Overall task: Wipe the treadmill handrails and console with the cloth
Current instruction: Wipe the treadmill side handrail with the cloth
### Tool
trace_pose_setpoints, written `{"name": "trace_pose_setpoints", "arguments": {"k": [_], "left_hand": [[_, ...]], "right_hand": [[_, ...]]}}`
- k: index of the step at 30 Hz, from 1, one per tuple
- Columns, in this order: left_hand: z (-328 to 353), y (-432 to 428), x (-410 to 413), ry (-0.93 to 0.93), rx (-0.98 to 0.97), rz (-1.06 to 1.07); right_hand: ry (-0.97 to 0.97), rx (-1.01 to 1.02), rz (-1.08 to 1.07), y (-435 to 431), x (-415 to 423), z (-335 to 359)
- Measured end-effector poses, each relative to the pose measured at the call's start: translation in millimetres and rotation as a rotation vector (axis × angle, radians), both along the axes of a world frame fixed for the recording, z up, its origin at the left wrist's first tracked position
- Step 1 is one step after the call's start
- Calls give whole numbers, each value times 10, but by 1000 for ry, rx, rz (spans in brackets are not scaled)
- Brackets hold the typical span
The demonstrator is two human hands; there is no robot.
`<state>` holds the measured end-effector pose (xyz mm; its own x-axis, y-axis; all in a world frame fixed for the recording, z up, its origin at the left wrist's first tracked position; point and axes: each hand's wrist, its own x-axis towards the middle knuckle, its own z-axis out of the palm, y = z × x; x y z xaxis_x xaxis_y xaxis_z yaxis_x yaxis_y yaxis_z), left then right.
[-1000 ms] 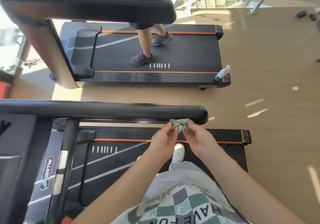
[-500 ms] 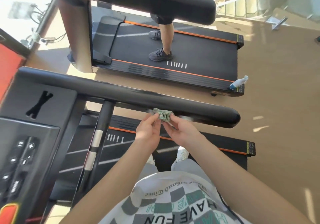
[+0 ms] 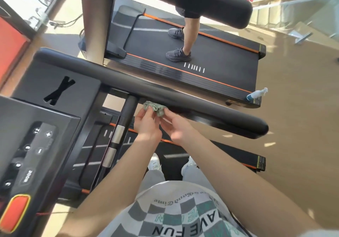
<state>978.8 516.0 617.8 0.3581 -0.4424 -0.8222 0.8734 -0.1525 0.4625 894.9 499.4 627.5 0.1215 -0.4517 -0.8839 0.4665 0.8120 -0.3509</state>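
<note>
A crumpled pale green cloth [image 3: 155, 109] is pressed against the underside of the black padded handrail [image 3: 192, 102], beside the upright post [image 3: 123, 125]. My left hand [image 3: 146, 125] pinches the cloth from the left. My right hand [image 3: 176, 126] holds its right edge with fingertips, the palm turned up and blurred. The treadmill console [image 3: 34, 145] with buttons and a red stop key sits at lower left.
A second treadmill [image 3: 211, 59] stands beyond the rail with another person's legs [image 3: 187, 40] on its belt. A spray bottle [image 3: 256, 94] lies on that treadmill's rear corner. Tan floor spreads to the right. My white shoes [image 3: 156, 161] stand on my treadmill's belt.
Both hands slid the cloth along the underside of the rail from near its free end toward the console, up to the post. The view swung left, bringing the console in.
</note>
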Motion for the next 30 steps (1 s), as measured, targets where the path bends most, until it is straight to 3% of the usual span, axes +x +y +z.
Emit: {"name": "trace_pose_setpoints", "arguments": {"k": [4, 11, 16, 19, 23, 30], "left_hand": [[31, 18, -148, -134, 18, -19], [53, 124, -496, -166, 0, -105], [-8, 17, -392, -180, 28, -2], [-72, -65, -214, -214, 33, 70], [-115, -114, -137, -233, -13, 153], [-140, 42, -557, -195, -34, 24]], "right_hand": [[235, -184, 178, 138, -217, 41], [880, -822, 657, 348, -912, 312], [1277, -1091, 657, 230, -1398, 360], [1464, -1066, 653, 122, -1660, 299], [1528, -870, 806, 66, -1976, 188], [1378, -896, 1099, -73, -2406, 219]]}}
